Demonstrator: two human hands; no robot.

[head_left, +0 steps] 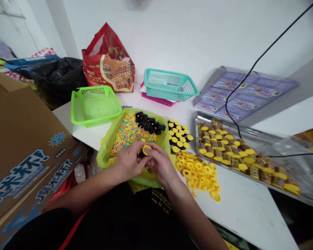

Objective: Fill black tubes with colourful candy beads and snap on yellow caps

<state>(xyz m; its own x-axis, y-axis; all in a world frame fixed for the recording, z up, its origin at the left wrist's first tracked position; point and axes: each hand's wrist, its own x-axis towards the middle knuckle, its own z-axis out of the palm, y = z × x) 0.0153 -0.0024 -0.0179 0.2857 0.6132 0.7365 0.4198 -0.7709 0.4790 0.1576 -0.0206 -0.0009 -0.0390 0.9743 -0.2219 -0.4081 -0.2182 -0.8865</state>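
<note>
Both my hands meet over a yellow-green bag (106,146) full of small multicoloured candy beads (127,133). My left hand (129,161) is closed around a small black tube, mostly hidden by the fingers. My right hand (160,165) pinches a yellow cap (146,149) on top of that tube. Several empty black tubes (149,123) lie at the far side of the bag. Right of the bag stand capped tubes (178,135), and a pile of loose yellow caps (199,172) lies on the white table (250,208).
A metal tray (253,139) of labelled yellow-capped tubes sits at the right, with a black cable across it. A green basket (95,104), a teal basket (170,83), a red bag (106,62) and purple sheets (245,93) stand behind. A cardboard box (21,146) is at the left.
</note>
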